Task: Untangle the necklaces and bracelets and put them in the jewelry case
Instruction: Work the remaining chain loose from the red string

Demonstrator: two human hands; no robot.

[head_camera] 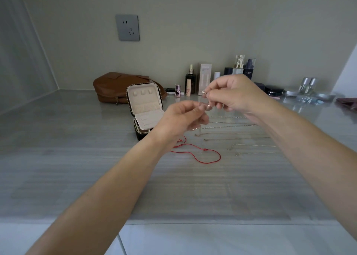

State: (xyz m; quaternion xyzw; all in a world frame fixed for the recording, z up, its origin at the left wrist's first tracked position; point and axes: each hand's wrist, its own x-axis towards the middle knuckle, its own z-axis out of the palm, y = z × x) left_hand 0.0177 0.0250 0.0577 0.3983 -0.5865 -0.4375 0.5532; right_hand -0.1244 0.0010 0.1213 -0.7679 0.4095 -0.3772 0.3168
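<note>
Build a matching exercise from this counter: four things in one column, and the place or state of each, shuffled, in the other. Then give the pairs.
1. jewelry case
2. red cord
3. brown bag
4. charm necklace

A. pinched between left hand and right hand
B. behind the case, by the wall
C. open, lid upright
D. lying looped on the counter

Pairs: 1-C, 2-D, 3-B, 4-A

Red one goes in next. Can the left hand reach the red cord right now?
Probably yes: the thin red cord lies uncovered on the grey counter close to the left hand, though that hand currently pinches a small jewellery piece.
</note>
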